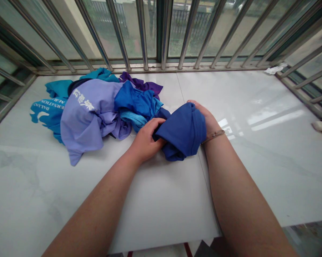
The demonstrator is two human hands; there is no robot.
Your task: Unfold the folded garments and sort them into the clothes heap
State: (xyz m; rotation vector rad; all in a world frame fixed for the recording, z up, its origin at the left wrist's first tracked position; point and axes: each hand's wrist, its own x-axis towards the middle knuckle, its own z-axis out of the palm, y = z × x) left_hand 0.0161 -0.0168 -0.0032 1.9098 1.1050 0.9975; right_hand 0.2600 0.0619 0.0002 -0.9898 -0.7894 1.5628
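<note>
the left hand (149, 140) pinches the left edge of a folded dark blue cloth (182, 130); the right hand (209, 119) cups its right side, but whether those fingers close is hidden. the cloth sits between both hands, over the white counter (161, 210). if the left pinch slackens, the loose folds could probably spill open. just left of the grip lie a bright blue shirt (135, 100) and a lavender shirt (88, 114); a leftward sweep might drag them along.

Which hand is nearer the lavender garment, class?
Left: the left hand lies right of the lavender garment, gripping the left of the dark blue cloth; the right hand is farther, at the cloth's right.
</note>
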